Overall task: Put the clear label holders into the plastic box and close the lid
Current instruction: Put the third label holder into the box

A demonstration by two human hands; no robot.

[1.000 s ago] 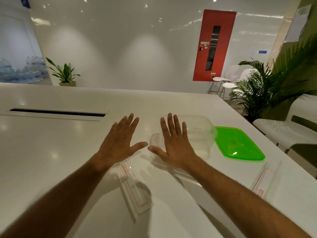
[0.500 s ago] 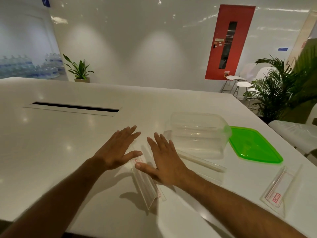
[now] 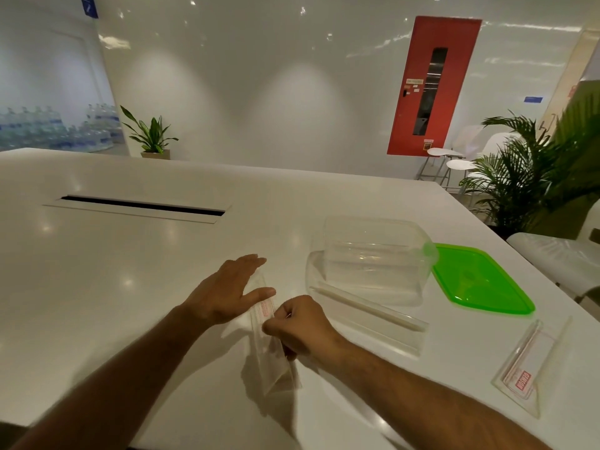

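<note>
A clear label holder (image 3: pixel 271 358) with a small red sticker stands on the white table (image 3: pixel 97 271) in front of me. My right hand (image 3: pixel 298 326) is curled around its right side, gripping it. My left hand (image 3: pixel 227 289) lies flat and open against its far left end, thumb on the sticker. A second long clear holder (image 3: pixel 373 315) lies in front of the clear plastic box (image 3: pixel 370 258), which has no lid on. The green lid (image 3: pixel 480 280) lies flat to the right of the box. A third holder (image 3: pixel 532 365) with a red label sits near the right edge.
A long dark cable slot (image 3: pixel 143 205) is set into the table at the far left. White chairs (image 3: pixel 558 254) and potted palms (image 3: pixel 526 177) stand beyond the table's right edge. A red door (image 3: pixel 431 86) is in the back wall.
Both hands drew back from the box toward the near holder. My right hand went from flat and open to curled around the holder; the left hand settled on its far end.
</note>
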